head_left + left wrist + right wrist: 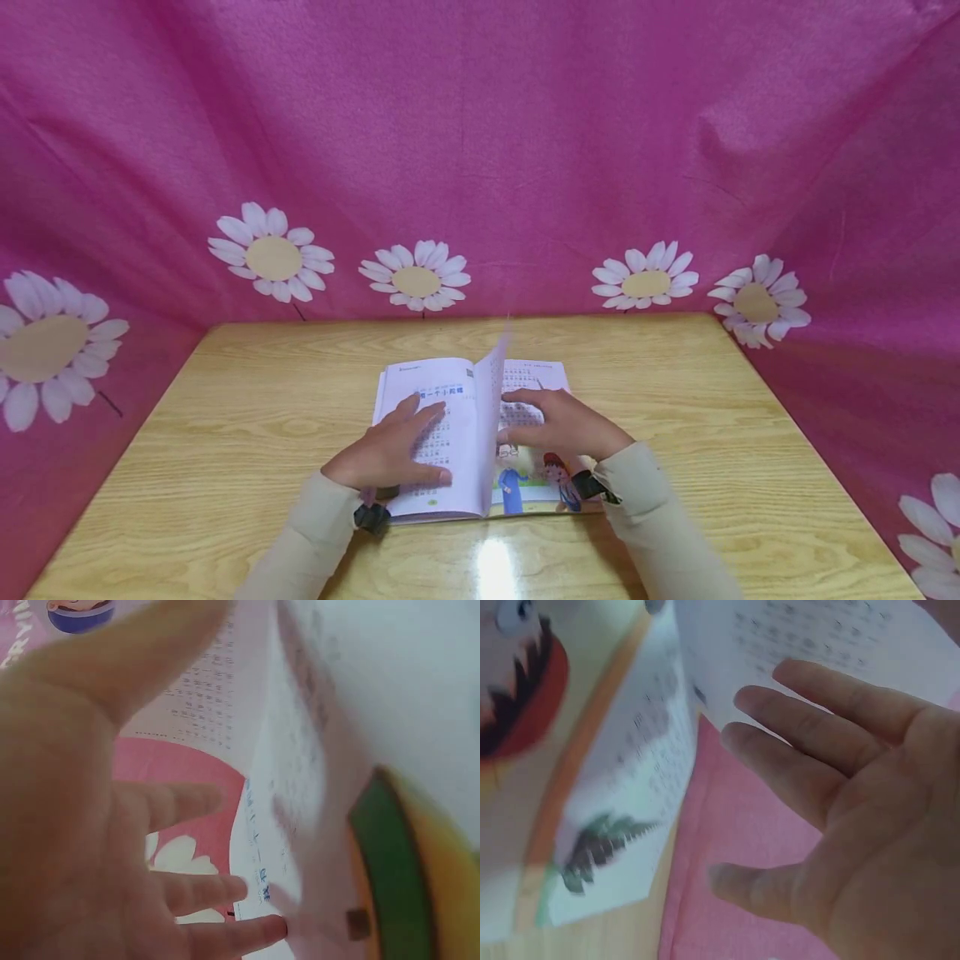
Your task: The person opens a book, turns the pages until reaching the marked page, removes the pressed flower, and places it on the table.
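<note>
An open book [453, 425] with printed text and coloured drawings lies on the wooden table. One page [489, 425] stands almost upright along its middle, its top edge blurred. Over the left-hand page is my left hand [393, 450], fingers spread and thumb apart; the left wrist view shows nothing in its grasp. To the right of the raised page, my right hand [558, 423] hovers or rests over the right-hand page; I cannot tell whether it touches. In the right wrist view its fingers [802, 727] are extended, with nothing between them and the thumb.
The wooden table [285, 392] reaches out on both sides of the book. Behind and beside it hangs a magenta cloth [480, 150] printed with white daisies. Dark bands with small black parts sit on both wrists, at the cuffs of light sleeves [315, 533].
</note>
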The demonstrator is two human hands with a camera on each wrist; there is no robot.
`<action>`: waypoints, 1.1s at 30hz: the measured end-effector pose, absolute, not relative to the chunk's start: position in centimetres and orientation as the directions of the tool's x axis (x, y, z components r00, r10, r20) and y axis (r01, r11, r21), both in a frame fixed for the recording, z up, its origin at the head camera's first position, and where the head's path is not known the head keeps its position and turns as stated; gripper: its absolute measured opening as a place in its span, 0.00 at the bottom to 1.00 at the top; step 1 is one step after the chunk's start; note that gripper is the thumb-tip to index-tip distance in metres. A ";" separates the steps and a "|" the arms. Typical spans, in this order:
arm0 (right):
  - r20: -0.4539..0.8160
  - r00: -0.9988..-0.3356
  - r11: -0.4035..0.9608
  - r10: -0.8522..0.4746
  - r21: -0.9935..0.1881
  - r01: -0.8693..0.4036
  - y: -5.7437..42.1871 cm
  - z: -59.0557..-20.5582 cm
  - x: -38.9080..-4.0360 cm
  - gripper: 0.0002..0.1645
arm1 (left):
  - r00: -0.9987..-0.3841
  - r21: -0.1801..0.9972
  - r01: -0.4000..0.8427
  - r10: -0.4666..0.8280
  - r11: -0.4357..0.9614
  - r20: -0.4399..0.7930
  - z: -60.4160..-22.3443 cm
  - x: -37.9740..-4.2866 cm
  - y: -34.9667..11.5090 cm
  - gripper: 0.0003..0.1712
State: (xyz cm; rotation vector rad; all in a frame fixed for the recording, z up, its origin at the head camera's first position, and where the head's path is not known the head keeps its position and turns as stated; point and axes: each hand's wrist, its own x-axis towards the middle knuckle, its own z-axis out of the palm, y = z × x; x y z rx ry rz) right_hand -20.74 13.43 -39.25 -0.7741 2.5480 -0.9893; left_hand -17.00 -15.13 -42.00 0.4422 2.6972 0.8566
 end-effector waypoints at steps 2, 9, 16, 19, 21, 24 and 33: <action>-0.104 -0.802 0.636 -0.588 -0.673 -0.379 12.9 -39.6 -20.6 0.43 | -0.924 0.635 0.177 0.349 0.752 -0.156 -41.9 -17.4 -15.4 0.54; -0.088 -0.763 0.620 -0.640 -0.645 -0.446 11.4 -40.3 -20.2 0.46 | -0.954 0.736 0.122 0.282 0.665 -0.096 -41.6 -18.2 -16.3 0.41; -0.110 -0.756 0.627 -0.646 -0.641 -0.443 10.2 -40.8 -19.7 0.50 | -0.960 0.818 0.056 0.257 0.572 -0.114 -41.2 -18.2 -17.1 0.37; -0.129 -0.754 0.630 -0.644 -0.649 -0.427 9.7 -41.1 -19.6 0.51 | -0.957 0.836 0.006 0.245 0.548 -0.154 -41.1 -18.1 -17.4 0.39; -0.139 -0.753 0.632 -0.643 -0.652 -0.419 9.3 -41.2 -19.5 0.51 | -0.956 0.836 -0.024 0.232 0.548 -0.179 -41.0 -18.0 -17.6 0.41; -0.153 -0.752 0.651 -0.641 -0.628 -0.427 8.8 -41.3 -19.4 0.52 | -0.958 0.836 -0.024 0.226 0.548 -0.176 -41.0 -18.1 -17.7 0.41; -0.183 -0.773 0.722 -0.607 -0.532 -0.442 7.9 -41.8 -19.3 0.51 | -0.979 0.817 0.021 0.179 0.576 -0.101 -40.8 -18.5 -17.4 0.43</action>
